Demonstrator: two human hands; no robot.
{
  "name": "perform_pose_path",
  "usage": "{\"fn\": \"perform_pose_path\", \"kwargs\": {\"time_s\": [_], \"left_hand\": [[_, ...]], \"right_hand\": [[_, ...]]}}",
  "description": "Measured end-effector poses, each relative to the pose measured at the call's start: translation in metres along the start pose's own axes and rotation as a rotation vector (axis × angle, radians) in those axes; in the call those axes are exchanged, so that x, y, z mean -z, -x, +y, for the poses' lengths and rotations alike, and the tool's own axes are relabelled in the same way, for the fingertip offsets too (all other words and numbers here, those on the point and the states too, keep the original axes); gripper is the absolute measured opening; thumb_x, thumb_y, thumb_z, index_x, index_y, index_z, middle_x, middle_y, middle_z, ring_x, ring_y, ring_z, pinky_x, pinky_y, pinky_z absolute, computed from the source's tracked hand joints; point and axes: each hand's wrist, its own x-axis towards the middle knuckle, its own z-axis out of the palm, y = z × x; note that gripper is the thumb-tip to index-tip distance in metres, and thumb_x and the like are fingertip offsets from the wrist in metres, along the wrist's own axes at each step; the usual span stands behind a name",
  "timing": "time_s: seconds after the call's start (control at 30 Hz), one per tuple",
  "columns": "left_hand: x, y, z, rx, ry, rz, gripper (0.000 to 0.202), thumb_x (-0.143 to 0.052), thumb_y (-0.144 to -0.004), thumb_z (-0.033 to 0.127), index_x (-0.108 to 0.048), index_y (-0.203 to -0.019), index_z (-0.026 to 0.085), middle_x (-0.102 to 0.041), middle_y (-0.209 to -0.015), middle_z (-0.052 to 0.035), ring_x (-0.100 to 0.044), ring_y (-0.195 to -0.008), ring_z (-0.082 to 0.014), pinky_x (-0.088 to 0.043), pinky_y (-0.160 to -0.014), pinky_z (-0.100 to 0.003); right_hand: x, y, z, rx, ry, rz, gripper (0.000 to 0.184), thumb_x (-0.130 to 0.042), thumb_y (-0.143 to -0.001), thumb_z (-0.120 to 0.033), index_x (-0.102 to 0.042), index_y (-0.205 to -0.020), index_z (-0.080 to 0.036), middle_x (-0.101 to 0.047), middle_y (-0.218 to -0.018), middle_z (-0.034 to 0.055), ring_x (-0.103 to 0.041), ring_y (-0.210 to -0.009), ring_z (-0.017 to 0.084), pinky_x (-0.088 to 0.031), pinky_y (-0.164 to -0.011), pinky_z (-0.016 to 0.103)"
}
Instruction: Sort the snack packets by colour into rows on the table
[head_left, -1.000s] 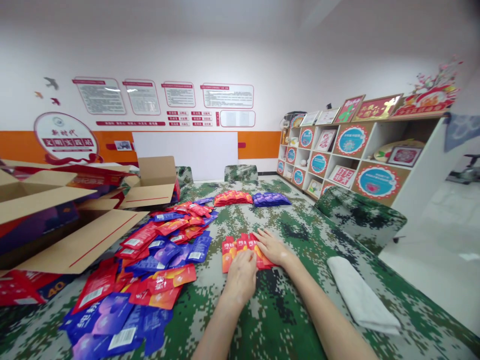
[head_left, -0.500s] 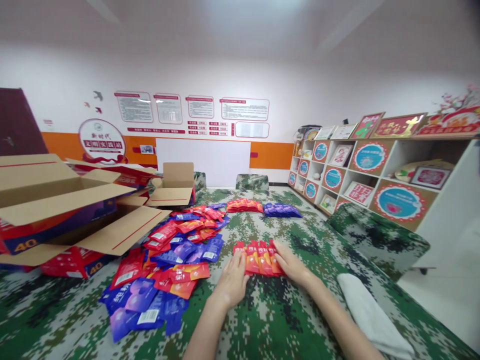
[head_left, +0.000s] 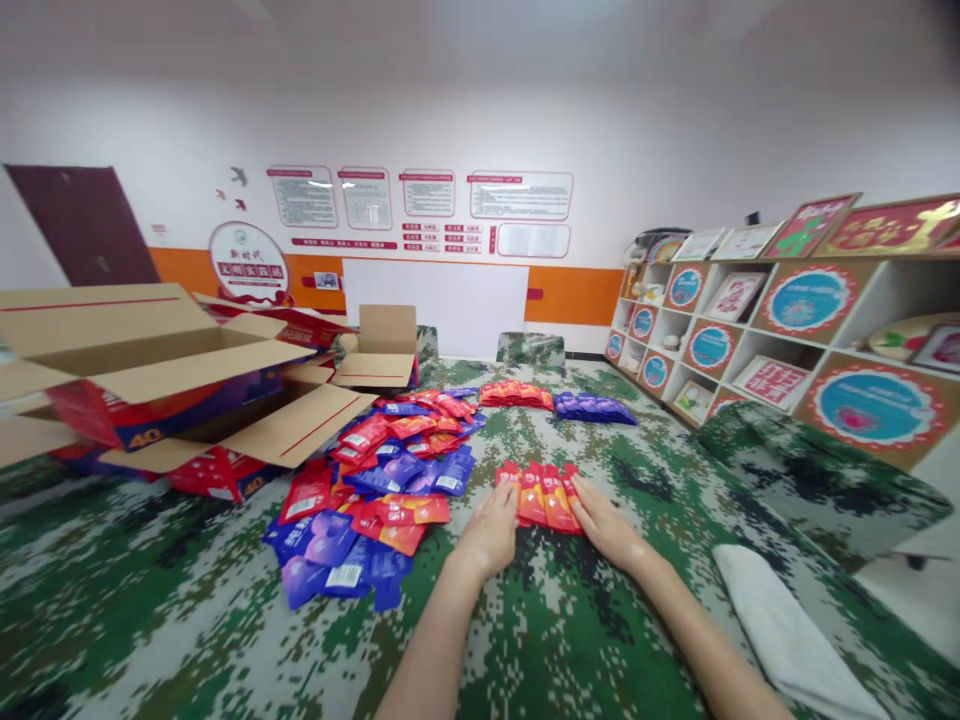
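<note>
A short row of overlapping red packets [head_left: 551, 500] with orange print and white lettering lies on the camouflage cloth before me. My left hand [head_left: 491, 525] holds the row's left end, fingers together along its edge. At the opposite end my right hand [head_left: 606, 522] grips the row, its fingers reaching over the last packet. The undersides of both hands are hidden. Left of them spreads a loose heap of red and blue packets [head_left: 405, 470]. Farther back stand a neat red packet row [head_left: 516, 394] and, beside it, a blue packet row [head_left: 596, 407].
Open cardboard boxes [head_left: 180, 365] crowd the table's left side, with a smaller open box [head_left: 379, 350] behind the heap. A folded white cloth [head_left: 787, 625] lies at the right. Chairs in camouflage covers [head_left: 817, 470] stand around the table, and a display shelf [head_left: 780, 310] lines the right side.
The view has swung left, so everything appears farther right in the picture. Both hands stay at the ends of the red row, which keeps its place on the cloth.
</note>
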Motion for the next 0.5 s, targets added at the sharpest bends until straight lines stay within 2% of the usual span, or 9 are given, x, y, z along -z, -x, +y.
{"fn": "perform_pose_path", "kwargs": {"time_s": [0.07, 0.13, 0.2, 0.27, 0.33, 0.4, 0.5], "left_hand": [[0.005, 0.002, 0.005, -0.008, -0.032, 0.041, 0.055, -0.034, -0.082, 0.021, -0.025, -0.136, 0.018, -0.024, -0.144, -0.0067, -0.016, -0.133, -0.0193, -0.014, -0.110, -0.041], [0.010, 0.004, 0.013, -0.011, -0.051, 0.116, 0.054, -0.034, -0.083, 0.022, -0.025, -0.136, 0.017, -0.021, -0.145, -0.0070, -0.010, -0.135, -0.0196, -0.012, -0.111, -0.041], [0.013, 0.003, 0.022, -0.034, -0.057, 0.188, 0.053, -0.033, -0.084, 0.021, -0.023, -0.136, 0.017, -0.019, -0.146, -0.0067, -0.006, -0.135, -0.0200, -0.011, -0.111, -0.042], [0.011, 0.001, 0.029, -0.039, -0.059, 0.198, 0.054, -0.031, -0.085, 0.019, -0.021, -0.137, 0.019, -0.019, -0.146, -0.0060, -0.006, -0.135, -0.0214, -0.011, -0.111, -0.044], [0.005, -0.002, 0.030, -0.011, -0.073, 0.152, 0.054, -0.028, -0.086, 0.018, -0.019, -0.138, 0.019, -0.020, -0.145, -0.0059, -0.009, -0.135, -0.0239, -0.010, -0.110, -0.047], [-0.003, -0.004, 0.026, -0.006, -0.093, 0.117, 0.056, -0.032, -0.086, 0.022, -0.017, -0.139, 0.020, -0.019, -0.146, -0.0054, -0.008, -0.134, -0.0269, -0.010, -0.110, -0.048], [-0.016, -0.007, 0.014, -0.012, -0.104, 0.152, 0.067, -0.044, -0.081, 0.031, -0.013, -0.140, 0.023, -0.015, -0.147, -0.0025, -0.003, -0.134, -0.0293, -0.011, -0.110, -0.050]], "right_hand": [[0.008, -0.005, -0.011, 0.010, -0.001, 0.096, 0.059, -0.027, -0.088, -0.045, -0.026, -0.138, -0.015, -0.024, -0.144, 0.0084, -0.022, -0.132, 0.022, -0.020, -0.109, 0.041], [0.021, -0.014, -0.039, 0.060, -0.003, 0.205, 0.059, -0.030, -0.087, -0.042, -0.024, -0.139, -0.013, -0.025, -0.143, 0.0108, -0.022, -0.132, 0.024, -0.020, -0.108, 0.043], [0.031, -0.026, -0.084, 0.175, -0.030, 0.230, 0.057, -0.033, -0.086, -0.038, -0.026, -0.138, -0.015, -0.034, -0.139, 0.0109, -0.030, -0.128, 0.025, -0.024, -0.106, 0.045], [0.030, -0.037, -0.136, 0.301, -0.077, 0.139, 0.050, -0.032, -0.086, -0.031, -0.033, -0.135, -0.020, -0.044, -0.131, 0.0086, -0.037, -0.122, 0.024, -0.027, -0.104, 0.045], [0.014, -0.043, -0.184, 0.406, -0.101, 0.032, 0.047, -0.037, -0.084, -0.028, -0.040, -0.131, -0.025, -0.049, -0.127, 0.0050, -0.039, -0.121, 0.025, -0.027, -0.103, 0.045], [-0.012, -0.044, -0.217, 0.407, -0.106, 0.029, 0.047, -0.041, -0.083, -0.026, -0.041, -0.129, -0.030, -0.049, -0.128, 0.0013, -0.035, -0.124, 0.025, -0.024, -0.104, 0.046], [-0.052, -0.041, -0.237, 0.368, -0.124, 0.072, 0.050, -0.043, -0.081, -0.026, -0.039, -0.130, -0.032, -0.046, -0.131, -0.0011, -0.027, -0.129, 0.025, -0.019, -0.107, 0.043]]}}
